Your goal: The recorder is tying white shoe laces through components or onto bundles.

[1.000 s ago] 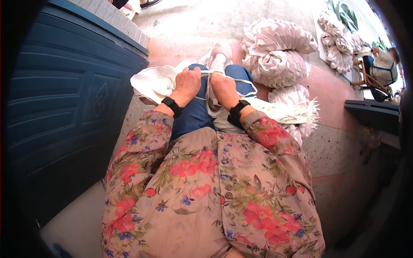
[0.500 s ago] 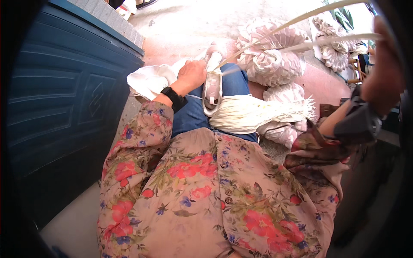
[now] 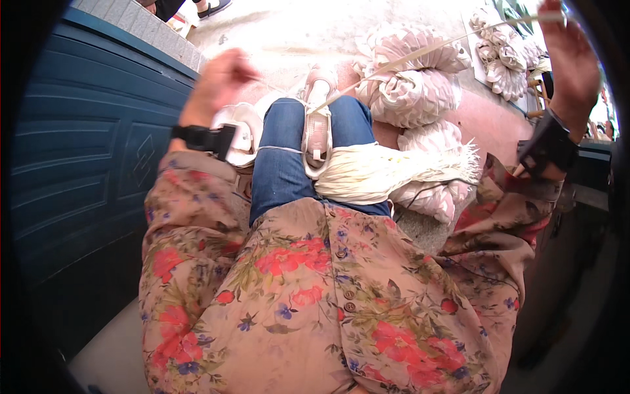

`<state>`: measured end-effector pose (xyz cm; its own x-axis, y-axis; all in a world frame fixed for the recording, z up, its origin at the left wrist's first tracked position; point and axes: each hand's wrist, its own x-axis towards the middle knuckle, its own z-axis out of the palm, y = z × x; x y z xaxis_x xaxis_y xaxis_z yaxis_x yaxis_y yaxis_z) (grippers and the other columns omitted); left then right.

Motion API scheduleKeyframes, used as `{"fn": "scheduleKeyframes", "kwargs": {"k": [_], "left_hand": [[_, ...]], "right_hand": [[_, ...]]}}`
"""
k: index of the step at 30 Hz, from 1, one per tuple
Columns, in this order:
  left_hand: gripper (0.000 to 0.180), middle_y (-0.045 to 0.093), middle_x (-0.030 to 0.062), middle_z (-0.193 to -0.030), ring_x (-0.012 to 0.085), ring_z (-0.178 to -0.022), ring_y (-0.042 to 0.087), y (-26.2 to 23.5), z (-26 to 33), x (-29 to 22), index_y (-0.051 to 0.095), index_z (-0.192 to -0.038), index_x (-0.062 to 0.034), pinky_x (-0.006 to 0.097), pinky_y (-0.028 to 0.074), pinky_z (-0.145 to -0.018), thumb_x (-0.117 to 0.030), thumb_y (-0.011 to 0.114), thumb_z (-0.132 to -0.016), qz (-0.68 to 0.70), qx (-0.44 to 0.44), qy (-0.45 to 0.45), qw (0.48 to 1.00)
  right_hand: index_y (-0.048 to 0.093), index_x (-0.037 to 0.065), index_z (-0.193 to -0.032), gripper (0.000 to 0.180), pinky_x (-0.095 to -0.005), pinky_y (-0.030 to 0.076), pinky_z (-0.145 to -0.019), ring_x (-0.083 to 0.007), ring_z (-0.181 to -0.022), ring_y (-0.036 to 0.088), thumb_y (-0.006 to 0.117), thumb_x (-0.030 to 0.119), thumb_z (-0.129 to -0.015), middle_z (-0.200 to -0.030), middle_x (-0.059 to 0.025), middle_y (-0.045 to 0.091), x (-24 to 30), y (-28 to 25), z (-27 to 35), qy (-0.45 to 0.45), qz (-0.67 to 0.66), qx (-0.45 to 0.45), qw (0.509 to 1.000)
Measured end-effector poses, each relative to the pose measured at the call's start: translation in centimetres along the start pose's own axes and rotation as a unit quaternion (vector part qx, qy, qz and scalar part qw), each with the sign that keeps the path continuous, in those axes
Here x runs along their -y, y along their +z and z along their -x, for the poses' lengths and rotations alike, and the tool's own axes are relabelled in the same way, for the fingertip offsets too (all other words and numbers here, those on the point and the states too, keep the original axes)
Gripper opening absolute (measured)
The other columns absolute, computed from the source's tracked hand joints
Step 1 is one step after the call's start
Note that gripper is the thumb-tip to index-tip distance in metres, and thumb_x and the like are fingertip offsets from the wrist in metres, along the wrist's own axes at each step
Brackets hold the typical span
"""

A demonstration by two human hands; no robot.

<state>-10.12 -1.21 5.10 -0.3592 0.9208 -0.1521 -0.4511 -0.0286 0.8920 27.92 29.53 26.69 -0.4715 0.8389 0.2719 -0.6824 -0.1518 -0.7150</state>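
Observation:
A pale pink and white shoe [image 3: 319, 128] lies lengthwise between my thighs, its toe pointing away from me. Raised far out to the right, my right hand [image 3: 569, 62] grips a long cream shoelace [image 3: 420, 52], which runs taut down to the shoe. My left hand [image 3: 223, 75] is up on the left, fingers pinched together, with a thin stretch of lace leading from it to the shoe. Across my right thigh rests a thick bundle of cream shoelaces [image 3: 387, 172]. Beside my left knee sits a white shoe or shoe part [image 3: 241, 134], partly hidden by my wrist.
Large bundles of pinkish-white shoe pieces [image 3: 413, 95] are heaped on the floor ahead and to the right, with more bundles [image 3: 502, 59] farther off. A dark blue panelled door or cabinet [image 3: 92, 144] stands close on my left. Another person's foot [image 3: 213, 8] shows at the top.
My left hand has left the shoe and swung up and to the left, drawing lace out. My right hand has moved higher, still with the lace.

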Motion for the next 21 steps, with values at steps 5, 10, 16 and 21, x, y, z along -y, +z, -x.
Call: {"fn": "scheduleKeyframes", "kwargs": {"k": [5,10,16,21], "left_hand": [[0.019,0.029,-0.0002,-0.052,0.0132,-0.047,0.031,-14.8,6.6,-6.8,0.039,-0.067,-0.0066,0.028,0.032,-0.052,-0.001,0.039,-0.086,0.187,-0.355,0.128,0.907],[0.022,0.033,-0.0024,-0.052,0.0110,-0.045,0.032,-15.0,7.7,-4.7,0.039,-0.063,-0.0111,0.027,0.027,-0.043,-0.010,0.047,-0.084,0.100,-0.411,-0.009,0.906],[0.018,0.037,-0.0060,-0.055,0.0055,-0.046,0.034,-2.8,3.9,5.1,0.053,-0.085,-0.0075,0.023,0.031,-0.046,-0.025,0.048,-0.086,-0.026,-0.190,-0.208,0.959],[0.015,0.043,-0.0034,-0.056,0.0060,-0.043,0.039,4.3,3.7,10.0,0.058,-0.085,-0.0046,0.020,0.034,-0.040,-0.018,0.051,-0.082,-0.199,-0.139,-0.192,0.951]], "right_hand": [[0.043,0.006,-0.067,0.022,-0.0267,0.036,-0.054,-0.0123,-0.055,0.039,0.039,0.017,-0.086,-0.061,-0.0025,0.041,-5.8,-12.9,2.7,0.076,0.029,-0.159,0.984],[0.062,0.005,-0.084,0.017,-0.0233,0.038,-0.052,-0.0079,-0.055,0.046,0.052,0.020,-0.082,-0.063,0.0021,0.051,-22.5,-13.2,12.5,0.224,0.443,0.013,0.868],[0.064,0.007,-0.077,0.015,-0.0406,0.044,-0.064,-0.0325,-0.071,0.057,0.053,0.018,-0.077,-0.074,-0.0163,0.060,-33.4,-7.1,20.2,0.155,0.618,0.179,0.749],[0.065,0.012,-0.075,0.016,-0.0439,0.038,-0.068,-0.0282,-0.084,0.052,0.052,0.021,-0.077,-0.086,-0.0074,0.059,-34.6,-5.5,20.8,0.147,0.742,0.146,0.638]]}}
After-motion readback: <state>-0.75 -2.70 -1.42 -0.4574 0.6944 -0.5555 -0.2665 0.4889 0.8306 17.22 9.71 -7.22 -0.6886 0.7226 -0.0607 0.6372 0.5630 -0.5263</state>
